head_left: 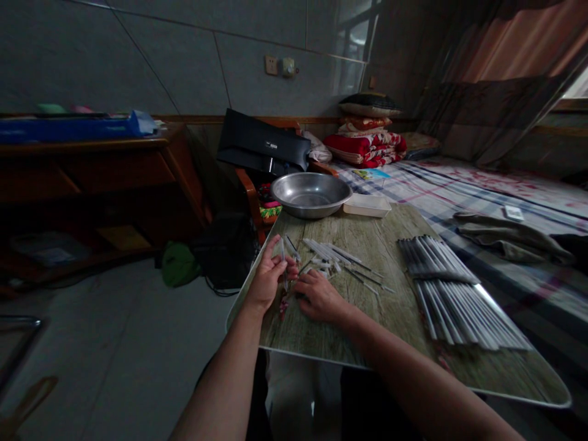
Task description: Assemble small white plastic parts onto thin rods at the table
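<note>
**Hands at a small tube on a wood-grain worktop**

The left hand (pixel 266 278) is raised just off the worktop (pixel 390 306), its fingers (pixel 281 264) pinched around a thin pale tube (pixel 282 254) that stands nearly upright near the worktop's left edge. The right hand (pixel 319 297) lies palm down just beside it, fingers bent and pressed to the surface; whether they grip anything is hard to tell in the dim light. A few reddish bits (pixel 283 304) lie between the two hands.

Just past the hands lies a loose scatter of short white tubes (pixel 328 254) and thin sticks. Well to the right, a large bundle of long pale rods (pixel 452 294) lies side by side, fanned towards the near edge, with a dark band across its far end. At the far end of the worktop stand a steel bowl (pixel 311 195) and, just to its right, a shallow white tray (pixel 366 205).

No writing can be read anywhere; a small pale mark on the black case (pixel 261 146) behind the bowl is too small to make out.

The worktop is a board with rounded corners and a printed wood grain. To the right is a bed (pixel 482 190) with a checked cover, folded red quilts (pixel 365 149) and a pillow at its head, and a curtain (pixel 496 110) by the window. To the left stand a dark wooden cabinet (pixel 92 165) with a blue box on top, a green bag (pixel 178 264) on the pale floor, and a tiled wall with a socket (pixel 271 64).
</note>
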Demonstrator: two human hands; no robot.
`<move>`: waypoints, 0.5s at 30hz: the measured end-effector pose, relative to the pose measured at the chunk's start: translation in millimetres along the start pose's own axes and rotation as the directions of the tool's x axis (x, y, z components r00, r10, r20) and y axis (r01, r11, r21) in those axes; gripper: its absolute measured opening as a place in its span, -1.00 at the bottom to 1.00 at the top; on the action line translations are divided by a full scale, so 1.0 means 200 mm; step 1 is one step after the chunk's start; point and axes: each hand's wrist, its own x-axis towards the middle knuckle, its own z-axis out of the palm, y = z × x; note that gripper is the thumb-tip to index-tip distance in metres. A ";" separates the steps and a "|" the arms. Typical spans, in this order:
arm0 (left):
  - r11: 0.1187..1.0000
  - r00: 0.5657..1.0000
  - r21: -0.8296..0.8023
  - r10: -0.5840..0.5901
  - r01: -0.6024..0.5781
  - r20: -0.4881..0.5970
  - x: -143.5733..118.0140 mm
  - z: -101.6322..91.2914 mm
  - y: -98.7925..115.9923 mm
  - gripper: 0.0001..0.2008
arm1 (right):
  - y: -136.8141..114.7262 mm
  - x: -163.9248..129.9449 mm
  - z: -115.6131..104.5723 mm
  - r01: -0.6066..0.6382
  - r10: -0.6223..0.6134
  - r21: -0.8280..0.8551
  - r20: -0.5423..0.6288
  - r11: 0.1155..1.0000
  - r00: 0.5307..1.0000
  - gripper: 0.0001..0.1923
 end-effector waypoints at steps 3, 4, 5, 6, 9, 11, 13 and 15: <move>0.998 0.998 -0.017 -0.052 0.052 0.035 -0.01 0.01 0.01 -0.24 | 0.04 0.00 -0.03 -0.065 0.105 0.205 -0.193 0.977 0.975 -0.77; 0.997 0.995 -0.019 -0.073 0.074 0.061 -0.02 0.01 0.01 -0.24 | 0.06 0.00 -0.04 -0.106 0.179 0.281 -0.247 0.954 0.952 -0.78; 0.995 0.991 -0.016 -0.094 0.096 0.093 -0.02 0.02 0.01 -0.25 | 0.08 0.00 -0.05 -0.154 0.262 0.355 -0.283 0.922 0.923 -0.81; 0.993 0.985 -0.010 -0.113 0.115 0.128 -0.03 0.02 0.00 -0.28 | 0.10 0.00 -0.07 -0.198 0.343 0.423 -0.300 0.884 0.890 -0.85; 0.986 0.962 0.028 -0.164 0.162 0.219 -0.04 0.04 -0.02 -0.42 | 0.17 -0.02 -0.10 -0.234 0.506 0.627 -0.297 0.743 0.810 -0.87; 0.982 0.946 0.070 -0.188 0.175 0.264 -0.05 0.06 -0.04 -0.54 | 0.20 -0.03 -0.11 -0.200 0.560 0.740 -0.275 0.642 0.782 -0.82; 0.977 0.931 0.111 -0.208 0.182 0.299 -0.05 0.08 -0.05 -0.62 | 0.21 -0.04 -0.12 -0.178 0.593 0.819 -0.226 0.545 0.773 -0.80; 0.971 0.920 0.140 -0.229 0.193 0.318 -0.06 0.11 -0.07 -0.68 | 0.22 -0.05 -0.13 -0.155 0.613 0.889 -0.163 0.431 0.773 -0.82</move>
